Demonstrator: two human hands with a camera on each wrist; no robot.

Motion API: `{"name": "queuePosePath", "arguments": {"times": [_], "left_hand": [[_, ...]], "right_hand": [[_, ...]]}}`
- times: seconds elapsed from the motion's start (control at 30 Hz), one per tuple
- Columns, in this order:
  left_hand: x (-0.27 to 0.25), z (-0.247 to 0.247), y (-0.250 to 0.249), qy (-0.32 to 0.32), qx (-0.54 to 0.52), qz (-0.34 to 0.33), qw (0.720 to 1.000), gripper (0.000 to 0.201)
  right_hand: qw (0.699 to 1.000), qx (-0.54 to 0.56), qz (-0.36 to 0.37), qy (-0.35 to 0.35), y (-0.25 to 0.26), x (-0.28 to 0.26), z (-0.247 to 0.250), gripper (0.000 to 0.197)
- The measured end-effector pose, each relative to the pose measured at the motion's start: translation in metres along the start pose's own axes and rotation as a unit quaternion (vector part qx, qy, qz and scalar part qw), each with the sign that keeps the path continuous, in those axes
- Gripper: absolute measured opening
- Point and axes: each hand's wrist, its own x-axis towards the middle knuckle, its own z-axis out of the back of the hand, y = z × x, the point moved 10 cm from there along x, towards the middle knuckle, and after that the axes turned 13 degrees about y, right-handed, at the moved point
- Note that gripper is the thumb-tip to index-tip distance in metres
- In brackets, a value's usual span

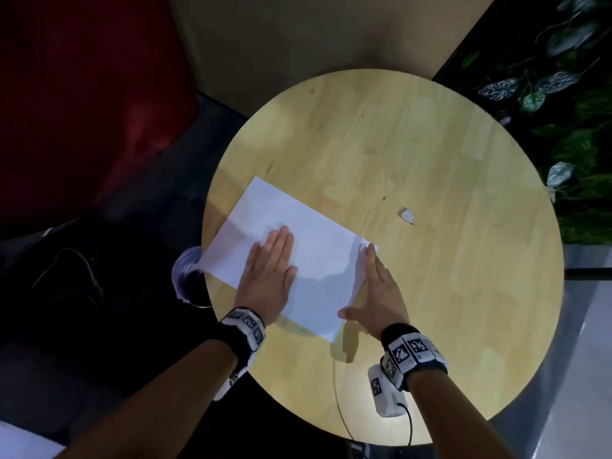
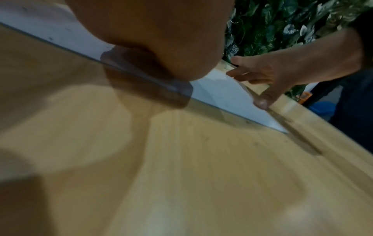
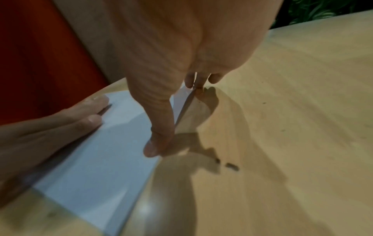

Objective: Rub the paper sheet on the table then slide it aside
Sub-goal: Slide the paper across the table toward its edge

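Note:
A white paper sheet lies skewed on the left part of the round wooden table, its left corner at the table's rim. My left hand rests flat on the middle of the sheet, fingers straight and together. Along the sheet's right edge lies my right hand, fingers straight and thumb spread toward the near corner. In the right wrist view that edge of the paper curls up against the fingers, and the thumb lies on it. The left wrist view shows the sheet and the right hand beyond it.
A small white scrap lies on the table to the right of the sheet. A translucent round object sits below the table's left rim. Leafy plants stand at the right, a red surface at the left. A thin cable crosses the near table.

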Motion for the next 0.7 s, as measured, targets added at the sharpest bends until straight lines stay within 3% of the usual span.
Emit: {"name": "queuePosePath", "arguments": {"times": [0.07,0.13,0.17,0.37,0.53,0.7], "left_hand": [[0.009,0.0,-0.037,-0.006,-0.021,-0.067,0.998,0.059],[0.012,-0.02,-0.097,0.034,-0.012,-0.182,0.983,0.058],[0.014,-0.026,-0.11,0.043,0.004,-0.2,0.979,0.058],[0.053,0.003,-0.041,-0.01,-0.066,-0.034,0.997,0.058],[0.052,-0.024,-0.122,0.058,-0.019,-0.187,0.98,0.063],[0.075,0.003,-0.016,-0.002,-0.01,-0.078,0.997,0.06]], "right_hand": [[1.0,0.011,-0.005,-0.002,0.003,0.002,-0.002,0.143],[1.0,0.023,-0.003,-0.008,0.002,0.003,-0.002,0.141],[0.999,0.03,0.001,-0.014,0.001,0.003,-0.001,0.139],[0.999,0.047,0.0,-0.009,-0.002,0.003,-0.003,0.147],[0.999,0.025,0.0,-0.023,0.002,0.006,0.002,0.147],[0.999,0.027,-0.017,-0.005,-0.001,0.005,-0.002,0.147]]}}
